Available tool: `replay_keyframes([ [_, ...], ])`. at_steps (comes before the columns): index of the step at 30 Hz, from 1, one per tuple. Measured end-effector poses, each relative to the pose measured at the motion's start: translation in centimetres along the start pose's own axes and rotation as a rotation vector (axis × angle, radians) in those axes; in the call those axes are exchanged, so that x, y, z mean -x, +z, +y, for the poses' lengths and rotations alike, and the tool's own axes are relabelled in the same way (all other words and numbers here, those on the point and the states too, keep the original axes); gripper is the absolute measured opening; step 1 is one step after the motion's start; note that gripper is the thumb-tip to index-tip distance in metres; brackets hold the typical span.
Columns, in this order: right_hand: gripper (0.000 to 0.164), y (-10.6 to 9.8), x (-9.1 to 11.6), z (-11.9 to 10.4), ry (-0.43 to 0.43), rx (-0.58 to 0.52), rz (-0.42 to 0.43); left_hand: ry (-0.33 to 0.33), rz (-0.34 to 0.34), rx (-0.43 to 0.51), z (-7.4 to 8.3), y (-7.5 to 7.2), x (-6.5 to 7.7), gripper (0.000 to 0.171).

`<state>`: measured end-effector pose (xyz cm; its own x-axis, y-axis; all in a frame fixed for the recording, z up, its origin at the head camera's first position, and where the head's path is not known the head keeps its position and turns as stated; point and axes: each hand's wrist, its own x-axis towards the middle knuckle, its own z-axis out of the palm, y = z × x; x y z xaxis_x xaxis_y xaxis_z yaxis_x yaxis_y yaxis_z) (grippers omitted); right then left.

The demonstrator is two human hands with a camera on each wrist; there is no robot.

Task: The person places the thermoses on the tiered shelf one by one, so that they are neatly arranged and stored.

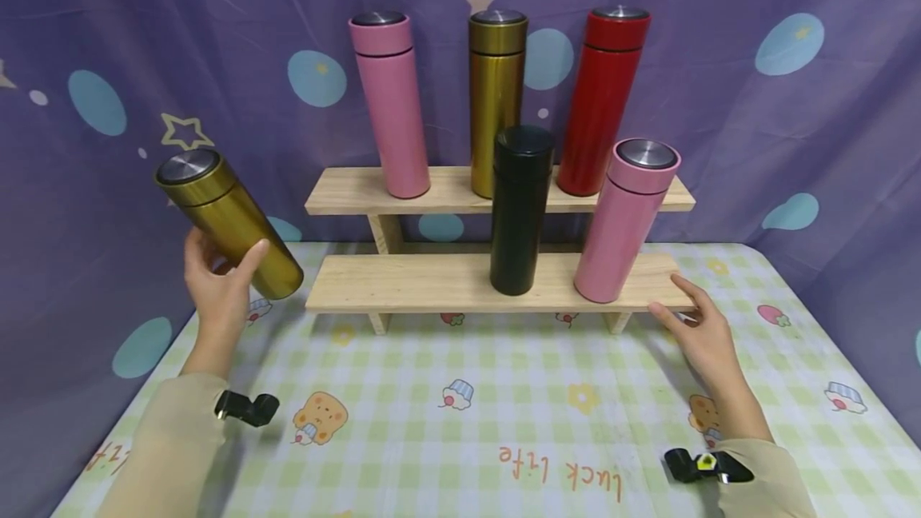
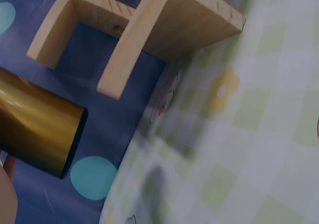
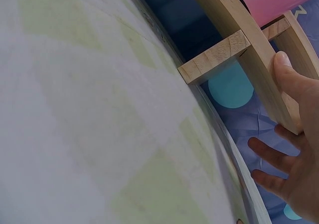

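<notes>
My left hand (image 1: 221, 286) grips a gold thermos bottle (image 1: 241, 230) near its lower half, tilted and held up off the table left of a two-tier wooden shelf (image 1: 403, 282). The bottle's base shows in the left wrist view. My right hand (image 1: 701, 334) holds the right end of the lower board, thumb against the front edge and index finger at the end; its other fingers are spread apart in the right wrist view. A black bottle (image 1: 520, 214) and a pink bottle (image 1: 624, 222) stand on the lower board, the pink one nearer the right hand.
On the upper board stand a second pink bottle (image 1: 394, 110), another gold bottle (image 1: 496, 94) and a red bottle (image 1: 604, 102). A checked tablecloth (image 1: 403, 390) covers the table. A purple curtain (image 1: 237, 38) hangs behind the shelf.
</notes>
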<state>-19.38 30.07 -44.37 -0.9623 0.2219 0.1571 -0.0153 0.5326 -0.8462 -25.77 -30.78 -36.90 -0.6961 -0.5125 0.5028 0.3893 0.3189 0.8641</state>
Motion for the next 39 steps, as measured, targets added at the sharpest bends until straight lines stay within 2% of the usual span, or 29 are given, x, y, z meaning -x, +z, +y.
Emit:
replay_keyframes([
  [3,0.075,0.0,0.0,0.0,-0.001,-0.003,-0.001,0.038,0.026,0.013,0.6,0.2,0.2,0.065],
  [7,0.076,-0.1,0.1,0.0,-0.004,-0.010,-0.003,0.056,0.052,0.039,1.5,0.4,0.4,0.064],
  [14,0.075,0.0,0.0,0.1,-0.007,-0.007,-0.007,0.084,0.066,0.160,2.7,1.0,0.8,0.064],
  [20,0.075,0.0,0.0,0.1,-0.007,-0.001,-0.010,0.079,0.046,0.342,3.7,1.5,1.4,0.063],
  [23,0.075,0.0,0.0,0.1,-0.006,-0.001,-0.011,0.085,0.042,0.398,4.3,1.8,1.6,0.063],
  [34,0.075,-0.1,0.1,0.0,-0.004,0.003,-0.009,0.177,-0.036,0.503,5.7,3.1,2.7,0.059],
  [39,0.074,-0.1,0.1,-0.1,-0.008,0.005,-0.009,0.160,-0.089,0.517,6.3,3.5,3.1,0.059],
])
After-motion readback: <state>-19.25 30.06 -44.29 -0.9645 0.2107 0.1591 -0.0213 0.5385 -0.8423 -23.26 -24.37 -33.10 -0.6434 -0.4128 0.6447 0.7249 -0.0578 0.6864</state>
